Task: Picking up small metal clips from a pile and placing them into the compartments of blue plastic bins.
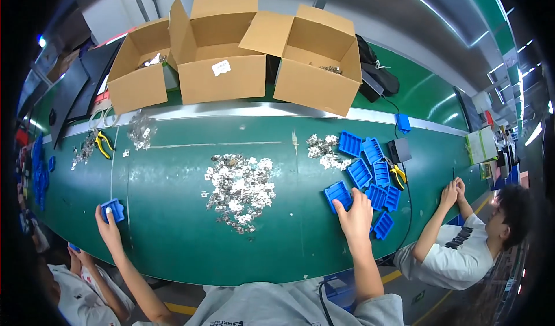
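Note:
On the left of the green table, my left hand is closed on a small blue plastic tray, with the thumb lying over it. My right hand grips the near right edge of another blue compartment tray. Beyond that hand lies a loose cluster of similar blue trays, several of them touching. Between my hands spreads a large pile of small silvery metal parts. A smaller heap of such parts lies beside the blue trays.
Three open cardboard boxes stand along the back, two showing metal parts. Yellow-handled pliers lie at the left and right. A black cable runs past the trays. Co-workers sit at right and left.

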{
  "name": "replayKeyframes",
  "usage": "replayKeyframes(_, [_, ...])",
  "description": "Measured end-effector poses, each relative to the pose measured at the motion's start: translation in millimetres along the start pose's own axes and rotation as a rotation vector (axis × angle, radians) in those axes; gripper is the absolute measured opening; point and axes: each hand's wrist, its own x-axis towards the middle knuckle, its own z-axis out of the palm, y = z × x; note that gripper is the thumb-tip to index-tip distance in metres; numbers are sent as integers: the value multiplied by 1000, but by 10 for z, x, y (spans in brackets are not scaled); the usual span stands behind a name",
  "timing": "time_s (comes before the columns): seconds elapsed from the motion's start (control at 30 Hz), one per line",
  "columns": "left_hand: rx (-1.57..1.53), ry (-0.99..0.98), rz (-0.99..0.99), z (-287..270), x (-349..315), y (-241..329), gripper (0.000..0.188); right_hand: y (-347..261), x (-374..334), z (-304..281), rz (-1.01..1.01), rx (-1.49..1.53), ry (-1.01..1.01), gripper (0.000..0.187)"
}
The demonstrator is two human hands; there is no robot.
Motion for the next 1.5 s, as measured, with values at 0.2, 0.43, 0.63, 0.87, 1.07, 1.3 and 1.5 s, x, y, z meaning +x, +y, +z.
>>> replayKeyframes(0.2, [177, 226, 230, 175, -63, 814, 31, -102, 170, 80, -3, 100, -143, 63])
replayKeyframes(0.43, [-269, -404, 729, 761, -829, 2752, 25, -330, 80, 89, 87, 252, -247, 45])
replayKeyframes(0.63, [-316, -615, 916, 1055, -1066, 3355, 18, -535, 31, -64, 132, 1260, -178, 23])
replayKeyframes(0.87, [-141, -620, 999, 1273, -1150, 3338, 14, -1116, 388, -787, 60, 1661, -156, 34])
replayKeyframes(1.07, [-265, -727, 928, 1109, -1043, 3458, 15, -1488, 516, -775, 29, 1831, -303, 38])
replayKeyframes(1.3, [-664, -984, 576, 529, -724, 3860, 19, -1605, 473, -427, 103, 1733, -605, 39])
replayKeyframes(1.5, [-738, -919, 690, 335, -683, 3807, 21, -1608, 460, -392, 63, 1713, -807, 38])
